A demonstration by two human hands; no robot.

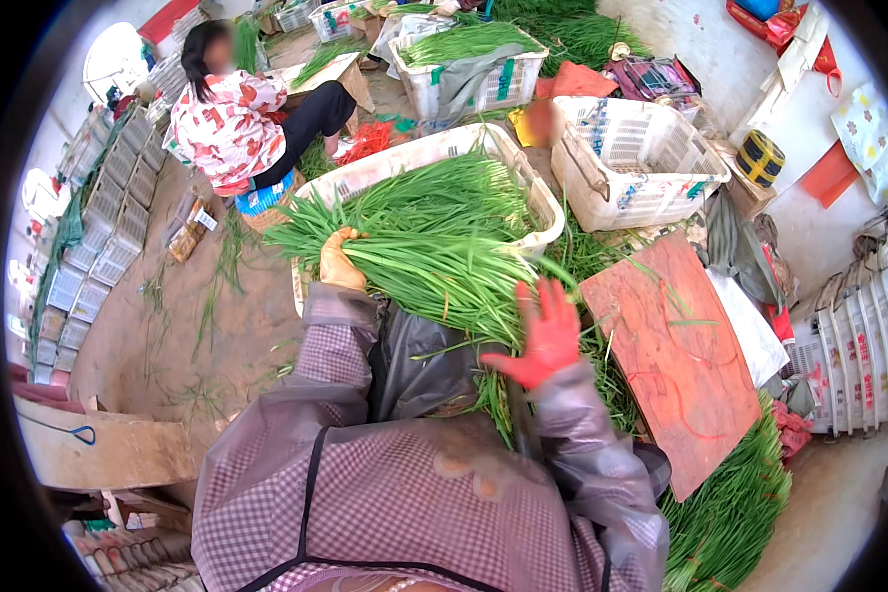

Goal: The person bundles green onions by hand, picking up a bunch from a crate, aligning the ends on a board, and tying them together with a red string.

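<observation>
Bundle of chives (434,259) dead centre, over the crate (548,212) at 12. Board (676,360) at 3, second crate (631,158) at 1, seated person (237,123) at 10, chive pile (735,518) at 5.

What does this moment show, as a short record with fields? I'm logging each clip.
setting: floor workspace with white plastic crates
left hand: gloved, grips a bundle of long green stalks
right hand: red glove, open, beside the stalks
crate ahead: filled with the same greens
right side: reddish board
other person: seated, upper left
</observation>
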